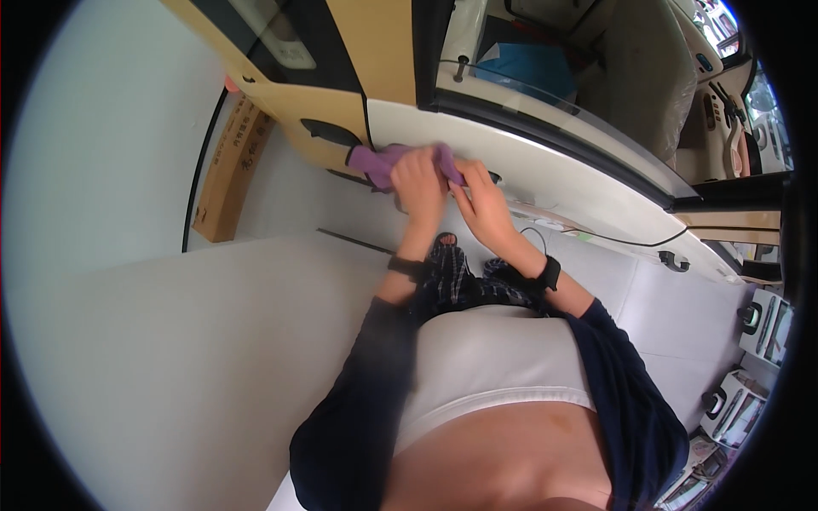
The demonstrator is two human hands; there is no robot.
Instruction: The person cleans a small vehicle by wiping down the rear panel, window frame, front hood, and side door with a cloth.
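A purple cloth [372,165] is bunched up in front of the white door panel [545,153] of a small beige-and-white car. My left hand [418,189] is closed around the bunched middle of it, and one end hangs out on the left beside the beige body. With thumb and fingers, my right hand [486,209] pinches the right-hand end of the same cloth. The two hands are close together, just below the window edge. Whether the cloth touches the door cannot be made out. Both wrists wear black bands.
Through the window, a blue item [528,72] lies near a plastic-covered seat [643,77]. A long cardboard box [230,170] leans against the wall at left. A thin dark cable [630,244] runs beneath the door. Several other small vehicles [734,409] stand at the right.
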